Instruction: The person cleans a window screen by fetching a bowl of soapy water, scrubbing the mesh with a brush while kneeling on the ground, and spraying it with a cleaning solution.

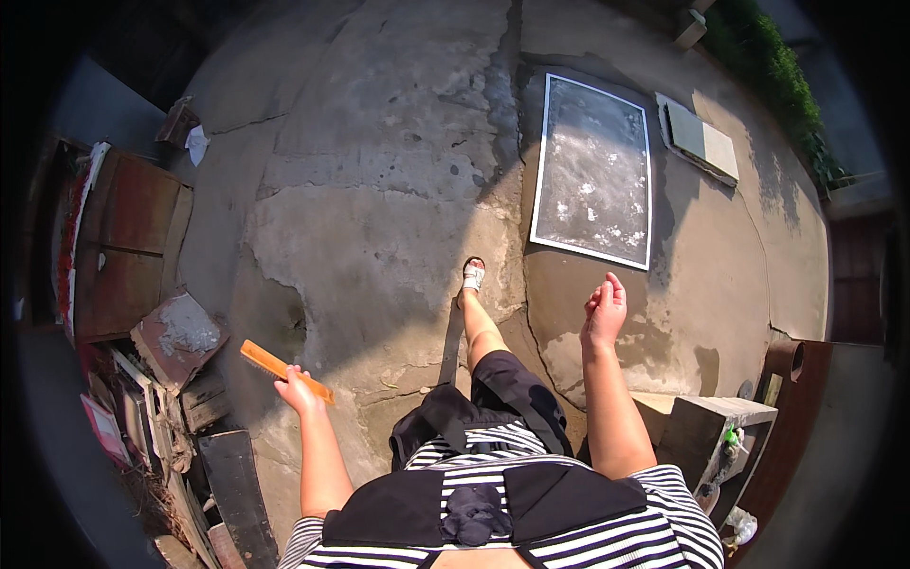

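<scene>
In my left hand (301,391) is an orange brush (257,357), its bristles facing down and to the left. I hold it out to the left, over the concrete ground. My right hand (606,313) is raised ahead of me with the fingers curled together, and nothing shows in it. Just beyond it in the picture, a white-framed window screen (596,163) lies flat on the ground. White foam (586,188) spots its dark mesh, mostly towards the near end. The concrete around the screen is wet.
Scrap wood (167,419) and a dirty square block (181,331) are piled at left, near a brown wooden cabinet (131,242). Flat slabs (700,142) lie right of the screen. A concrete block structure (718,419) stands close at my right. Cracks run through the concrete ground (370,235).
</scene>
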`<state>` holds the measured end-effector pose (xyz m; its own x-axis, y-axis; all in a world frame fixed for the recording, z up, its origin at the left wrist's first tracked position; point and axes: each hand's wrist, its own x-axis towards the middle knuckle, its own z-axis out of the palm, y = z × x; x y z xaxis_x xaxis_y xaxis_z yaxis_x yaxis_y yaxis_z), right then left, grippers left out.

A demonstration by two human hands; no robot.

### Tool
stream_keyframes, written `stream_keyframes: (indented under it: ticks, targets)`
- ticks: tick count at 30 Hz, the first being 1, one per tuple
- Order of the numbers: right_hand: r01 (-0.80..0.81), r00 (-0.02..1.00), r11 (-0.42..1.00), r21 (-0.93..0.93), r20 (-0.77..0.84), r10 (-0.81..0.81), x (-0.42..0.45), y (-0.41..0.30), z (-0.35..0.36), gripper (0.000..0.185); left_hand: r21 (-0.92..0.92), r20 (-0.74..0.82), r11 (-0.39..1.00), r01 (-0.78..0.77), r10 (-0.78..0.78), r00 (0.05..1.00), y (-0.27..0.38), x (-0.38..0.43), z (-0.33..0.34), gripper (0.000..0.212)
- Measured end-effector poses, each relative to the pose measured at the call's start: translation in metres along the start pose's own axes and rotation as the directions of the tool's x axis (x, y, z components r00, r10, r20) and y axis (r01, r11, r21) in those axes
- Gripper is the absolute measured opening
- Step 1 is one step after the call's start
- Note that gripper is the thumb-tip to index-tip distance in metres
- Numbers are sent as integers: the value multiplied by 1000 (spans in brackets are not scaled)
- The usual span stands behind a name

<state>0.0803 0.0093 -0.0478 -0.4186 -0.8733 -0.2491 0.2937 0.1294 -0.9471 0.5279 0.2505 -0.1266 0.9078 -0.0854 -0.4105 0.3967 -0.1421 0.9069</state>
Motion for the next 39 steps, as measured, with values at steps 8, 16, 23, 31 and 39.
stream_keyframes:
  ticks: [8,16,23,31,39]
  targets:
    - [-108,990,990,95,-83,116,152,-21,104,19,-104,115,995,-6,18,993,102,6,214,10]
    - [-118,988,992,40,-100,121,245,-43,162,19,-62,85,997,-44,50,995,154,22,328,8]
    - [-148,955,986,69,-250,161,275,-52,203,19,-3,162,995,-101,100,982,192,59,424,10]
    - [-37,860,992,122,-501,93,280,-62,248,19,60,396,993,-104,72,915,244,122,576,9]
    - [82,691,975,208,-716,95,223,-53,313,20,148,691,958,-244,76,719,303,181,709,11]
